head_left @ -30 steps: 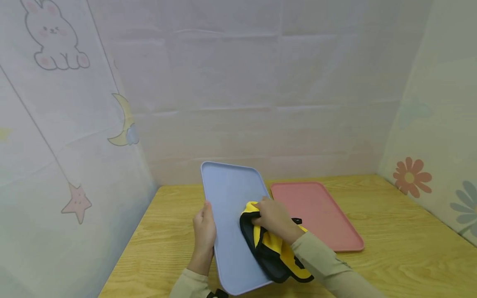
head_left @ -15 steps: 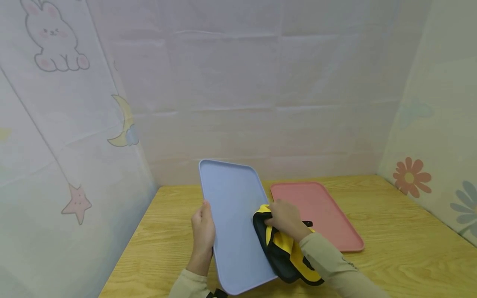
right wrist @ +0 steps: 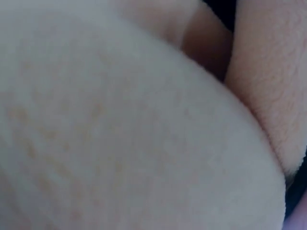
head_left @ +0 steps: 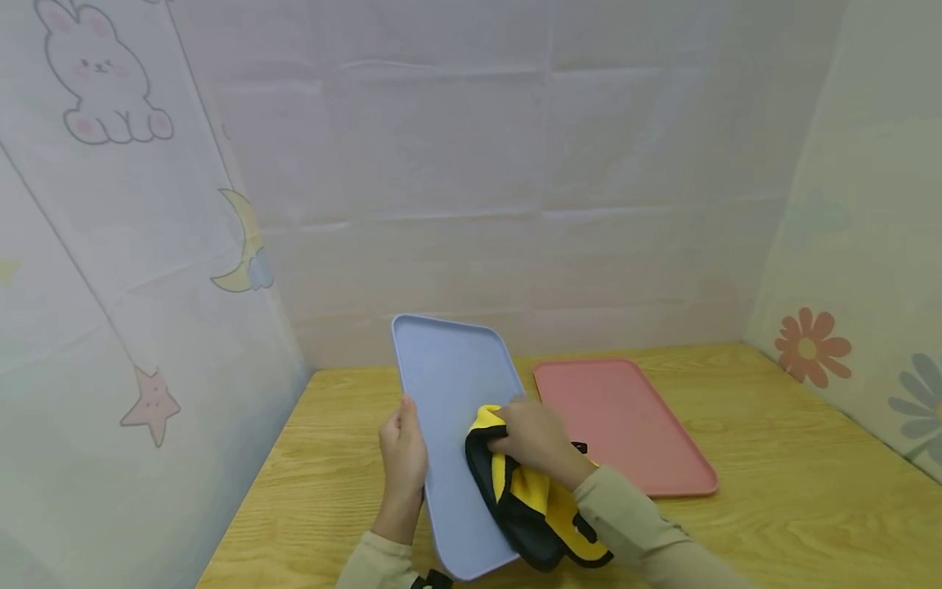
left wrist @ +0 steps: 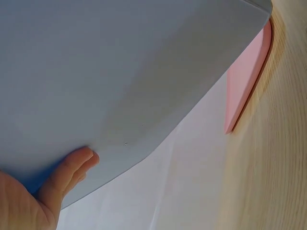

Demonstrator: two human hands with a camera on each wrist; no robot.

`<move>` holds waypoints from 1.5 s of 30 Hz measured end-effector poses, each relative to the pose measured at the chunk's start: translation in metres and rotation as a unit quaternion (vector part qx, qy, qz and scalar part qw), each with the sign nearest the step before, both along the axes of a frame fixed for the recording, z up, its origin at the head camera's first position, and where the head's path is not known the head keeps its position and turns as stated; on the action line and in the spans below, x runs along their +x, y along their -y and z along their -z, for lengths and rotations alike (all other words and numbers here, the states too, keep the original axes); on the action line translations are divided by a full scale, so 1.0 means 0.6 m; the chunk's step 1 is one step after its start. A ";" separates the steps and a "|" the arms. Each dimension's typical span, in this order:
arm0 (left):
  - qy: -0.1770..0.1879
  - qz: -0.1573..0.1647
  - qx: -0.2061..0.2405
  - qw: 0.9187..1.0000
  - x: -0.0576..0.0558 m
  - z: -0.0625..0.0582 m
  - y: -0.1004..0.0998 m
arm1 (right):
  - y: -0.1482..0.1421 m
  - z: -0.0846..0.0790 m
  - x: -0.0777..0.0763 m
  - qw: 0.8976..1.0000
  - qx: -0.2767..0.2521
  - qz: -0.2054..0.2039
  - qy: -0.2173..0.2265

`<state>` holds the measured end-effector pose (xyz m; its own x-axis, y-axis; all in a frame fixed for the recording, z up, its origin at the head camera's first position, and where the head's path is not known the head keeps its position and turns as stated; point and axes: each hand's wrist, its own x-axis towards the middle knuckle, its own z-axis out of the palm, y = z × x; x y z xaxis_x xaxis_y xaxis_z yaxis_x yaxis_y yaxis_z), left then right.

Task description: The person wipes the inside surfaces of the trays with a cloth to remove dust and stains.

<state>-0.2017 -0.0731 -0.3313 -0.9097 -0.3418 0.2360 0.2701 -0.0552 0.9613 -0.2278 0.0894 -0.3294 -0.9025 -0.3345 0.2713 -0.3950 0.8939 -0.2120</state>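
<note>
My left hand (head_left: 402,458) grips the blue tray (head_left: 452,368) by its left edge, tipped up over the table (head_left: 324,458). My right hand (head_left: 540,439) pinches the yellow and black cloth (head_left: 521,523) against its front. Farther off, the pink tray (head_left: 618,417) lies flat, before a pale wall (head_left: 441,147).
</note>
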 end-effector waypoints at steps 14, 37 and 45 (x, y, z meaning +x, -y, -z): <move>0.001 0.001 0.043 0.999 0.006 0.000 -0.009 | 0.064 -0.038 0.046 0.990 -0.039 -0.121 -0.068; -0.004 -0.009 0.039 0.999 0.003 0.001 -0.005 | 0.066 -0.043 0.058 0.990 -0.015 -0.124 -0.070; 0.002 -0.045 0.022 0.999 0.000 -0.007 0.002 | 0.038 -0.030 0.040 0.996 -0.009 -0.078 -0.045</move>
<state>-0.2019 -0.0745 -0.3271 -0.8756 -0.4322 0.2158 0.2722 -0.0723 0.9595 -0.2040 0.0663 -0.3112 -0.8121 -0.4621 0.3564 -0.5463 0.8168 -0.1858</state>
